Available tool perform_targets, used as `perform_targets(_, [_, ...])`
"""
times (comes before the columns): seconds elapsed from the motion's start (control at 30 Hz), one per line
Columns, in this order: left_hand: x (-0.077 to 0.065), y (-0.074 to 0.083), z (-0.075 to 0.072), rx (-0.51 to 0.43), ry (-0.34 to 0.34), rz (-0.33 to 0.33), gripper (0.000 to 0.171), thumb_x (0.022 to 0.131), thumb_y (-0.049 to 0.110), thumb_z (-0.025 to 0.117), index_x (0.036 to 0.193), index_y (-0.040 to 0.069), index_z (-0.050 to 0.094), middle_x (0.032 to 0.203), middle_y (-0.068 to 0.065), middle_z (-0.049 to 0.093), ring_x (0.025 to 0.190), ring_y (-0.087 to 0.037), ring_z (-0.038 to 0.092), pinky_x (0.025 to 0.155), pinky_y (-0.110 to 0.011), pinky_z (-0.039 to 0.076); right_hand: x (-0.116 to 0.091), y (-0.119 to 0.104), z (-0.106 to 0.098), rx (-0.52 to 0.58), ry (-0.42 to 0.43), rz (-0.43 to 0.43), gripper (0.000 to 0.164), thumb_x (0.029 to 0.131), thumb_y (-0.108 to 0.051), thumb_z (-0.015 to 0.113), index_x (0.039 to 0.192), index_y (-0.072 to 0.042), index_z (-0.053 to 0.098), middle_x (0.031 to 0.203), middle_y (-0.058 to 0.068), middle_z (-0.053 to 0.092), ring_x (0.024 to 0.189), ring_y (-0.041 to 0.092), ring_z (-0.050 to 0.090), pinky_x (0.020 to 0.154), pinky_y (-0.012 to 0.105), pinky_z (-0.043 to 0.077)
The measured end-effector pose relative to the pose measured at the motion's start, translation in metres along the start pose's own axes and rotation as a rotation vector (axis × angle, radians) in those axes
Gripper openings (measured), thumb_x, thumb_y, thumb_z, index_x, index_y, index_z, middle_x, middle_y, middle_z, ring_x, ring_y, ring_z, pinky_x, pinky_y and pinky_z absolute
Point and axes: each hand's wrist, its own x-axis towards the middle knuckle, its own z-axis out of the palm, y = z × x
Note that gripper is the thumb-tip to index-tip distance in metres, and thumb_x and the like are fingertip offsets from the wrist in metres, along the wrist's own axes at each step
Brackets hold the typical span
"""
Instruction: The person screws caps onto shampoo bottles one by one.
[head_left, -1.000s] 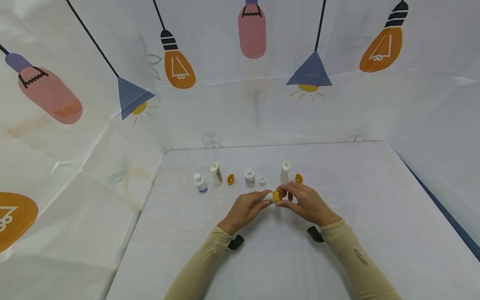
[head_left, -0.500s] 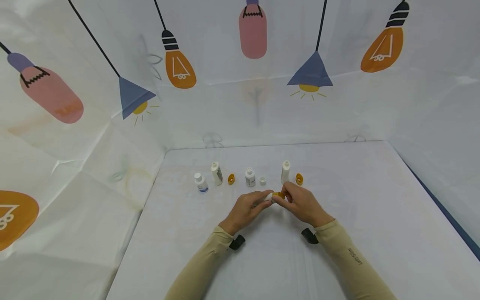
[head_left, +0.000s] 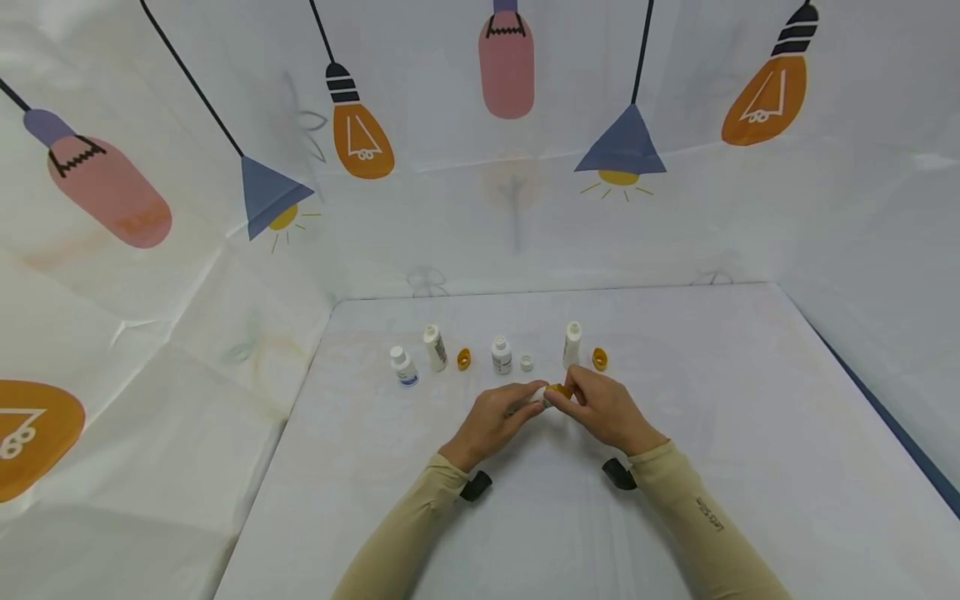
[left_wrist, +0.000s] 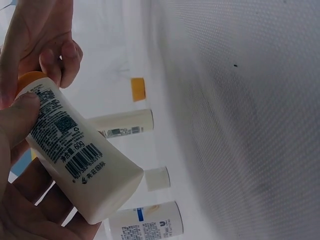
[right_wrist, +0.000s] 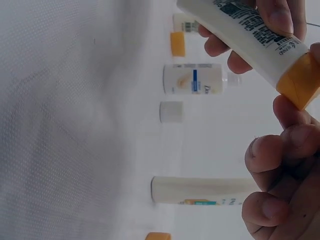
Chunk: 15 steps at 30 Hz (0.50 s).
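Observation:
My left hand [head_left: 489, 423] grips a white plastic bottle [left_wrist: 90, 165] with printed text and a barcode, its base toward the lower right in the left wrist view. On the bottle's other end sits an orange cap [right_wrist: 298, 80]. My right hand [head_left: 611, 410] pinches this cap between thumb and fingers, the other fingers curled beneath in the right wrist view. In the head view the fingers cover most of bottle and cap. Both hands are in front of a row of bottles and caps.
Along the row stand a capped white bottle [head_left: 403, 367], a slim bottle [head_left: 435, 348], an orange cap [head_left: 464, 359], a small uncapped bottle [head_left: 502, 356], a white cap [head_left: 527, 363], another slim bottle [head_left: 572, 343] and a second orange cap [head_left: 600, 359]. White sheeting [head_left: 450, 233] rises behind the table.
Since the earliest frame, my right hand has shifted slightly left, its fingers closing further over the orange cap. Over the last half second both hands stay nearly still.

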Motion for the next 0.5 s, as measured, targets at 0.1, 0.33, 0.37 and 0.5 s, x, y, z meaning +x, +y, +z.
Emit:
perform_targets(0.1, [0.0001, -0.0007, -0.0002, 0.001, -0.011, -0.020, 0.039, 0.101, 0.023, 0.065, 0.138, 0.009, 0.063, 0.124, -0.002, 0.071, 0.112, -0.009, 0.066, 0.092, -0.022, 0.053, 0.0000, 0.0006, 0.0011, 0.016, 0.004, 0.012, 0.033, 0.094, -0.041, 0.074, 0.082, -0.020, 0.051, 0.064, -0.009, 0.039, 0.053, 0.006, 0.036, 0.047, 0.025, 0.033])
perform_targets(0.33, [-0.0004, -0.0033, -0.0008, -0.020, -0.073, -0.125, 0.040, 0.101, 0.033, 0.064, 0.135, 0.011, 0.064, 0.130, 0.001, 0.067, 0.122, -0.010, 0.061, 0.102, -0.028, 0.048, -0.0016, 0.0042, 0.0053, 0.056, 0.022, -0.003, 0.029, 0.093, -0.041, 0.075, 0.084, -0.026, 0.052, 0.066, -0.010, 0.040, 0.055, 0.005, 0.037, 0.049, 0.025, 0.034])
perform_targets(0.37, [-0.0004, -0.0035, -0.0014, -0.023, -0.082, -0.139, 0.040, 0.101, 0.034, 0.064, 0.135, 0.012, 0.064, 0.130, 0.002, 0.067, 0.122, -0.008, 0.060, 0.103, -0.028, 0.048, -0.0016, 0.0041, 0.0054, 0.057, 0.027, -0.011, 0.029, 0.092, -0.041, 0.076, 0.084, -0.027, 0.052, 0.066, -0.011, 0.040, 0.055, 0.005, 0.038, 0.049, 0.025, 0.034])
perform_targets(0.5, [-0.0011, -0.0047, -0.0032, -0.032, -0.097, -0.144, 0.039, 0.101, 0.035, 0.065, 0.134, 0.015, 0.064, 0.129, 0.005, 0.067, 0.121, -0.007, 0.060, 0.101, -0.028, 0.049, -0.0019, 0.0036, 0.0059, 0.062, 0.043, -0.061, 0.023, 0.091, -0.038, 0.078, 0.090, -0.027, 0.058, 0.070, -0.011, 0.042, 0.059, 0.004, 0.040, 0.051, 0.024, 0.035])
